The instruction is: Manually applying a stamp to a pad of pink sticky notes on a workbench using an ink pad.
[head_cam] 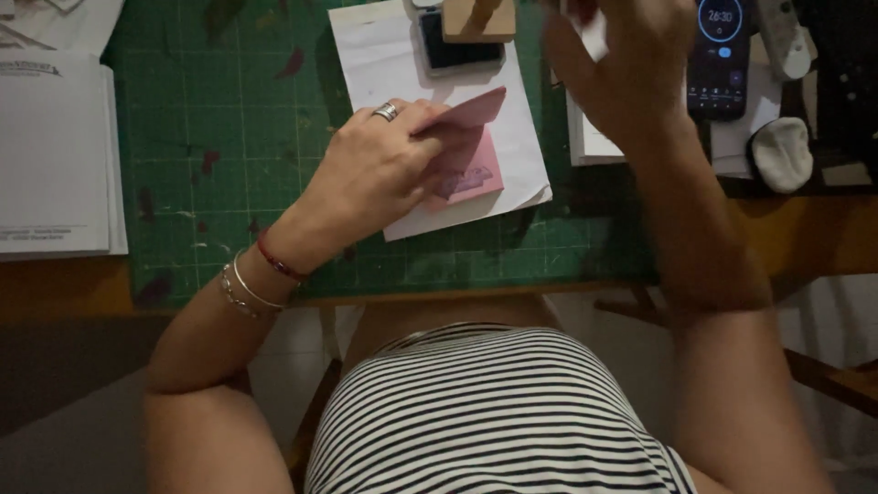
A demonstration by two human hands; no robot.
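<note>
Lifting the top leaf of a small square pad of pink paper (468, 169), the left hand (380, 174) pinches that sheet between thumb and fingers, so the leaf curls up and away from the pad. A silver ring shows on one finger, and a red cord and thin metal bangles sit at the wrist. The pad carries a dark stamped mark on its upper sheet and lies on a white sheet of paper (389, 69), which in turn rests on a green gridded cutting mat (229, 137) spread over the brown wooden desk (55, 288).

The right hand (631, 55) hangs raised above the desk, blurred; its fingers curl round something white at the top edge, though I cannot tell what it is or how firmly it is held. Under that hand lies a stack of white paper (590, 142).

Beyond the pink pad, at the top of the white sheet, sits a black rectangular ink pad (457, 53) with a wooden stamp block (477, 18) resting on it. To the right, a dark phone with a lit round dial on its screen (721, 59) lies flat, and a small white rounded lump (780, 154) sits near it. At the far left, a thick stack of white printed sheets (55, 155) lies beside the mat.
</note>
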